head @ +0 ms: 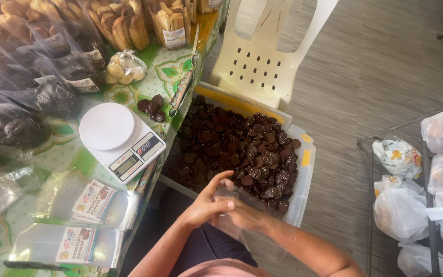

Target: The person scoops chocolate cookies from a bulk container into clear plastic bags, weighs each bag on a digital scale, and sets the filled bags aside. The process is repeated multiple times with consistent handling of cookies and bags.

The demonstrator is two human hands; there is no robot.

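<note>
Clear bag (242, 205) pinched by both hands, left (206, 205) and right (247, 215), spreading its mouth; tub (303, 169) of chocolate cookies (237, 149) at 12 o'clock, within reach

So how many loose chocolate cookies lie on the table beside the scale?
About 3 loose cookies, clustered right of the white scale, near the table edge; overlap may hide another.

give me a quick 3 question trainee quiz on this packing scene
1. True or false: the digital kitchen scale has cookies on its round platform.
2. What do the left hand and right hand hold between them?
A. a clear plastic bag
B. a spoon
C. a label
3. Fill in: the clear plastic bin of chocolate cookies sits in front of a cream plastic ____.

Key: 1 false; 2 A; 3 chair
</note>
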